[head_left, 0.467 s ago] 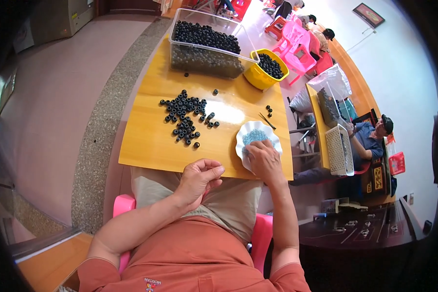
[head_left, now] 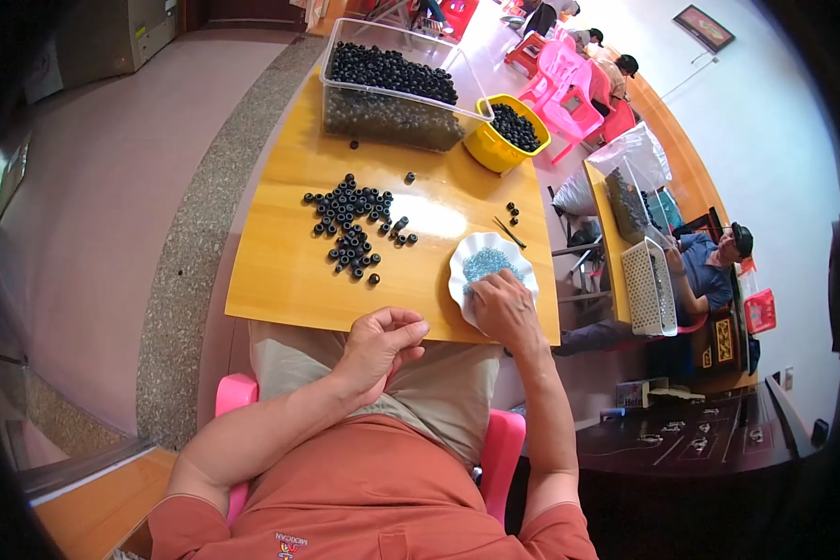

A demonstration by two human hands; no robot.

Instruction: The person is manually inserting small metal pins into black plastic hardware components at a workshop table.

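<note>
Negligible shift is noted: left hand, fingertips pressed together; right hand, at white dish, pinch undeterminable.

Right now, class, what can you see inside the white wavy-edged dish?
The white dish holds small, pale-blue pieces, probably beads. The right hand reaches in and covers part of it, so whatever lies beneath cannot be seen.

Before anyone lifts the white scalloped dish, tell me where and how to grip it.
Probably best: pinch the white scalloped dish by its left rim, coming from the person's left. That wavy edge is uncovered, while the right hand reaches in over the near right side. Keep it level; pale blue beads lie inside.
</note>
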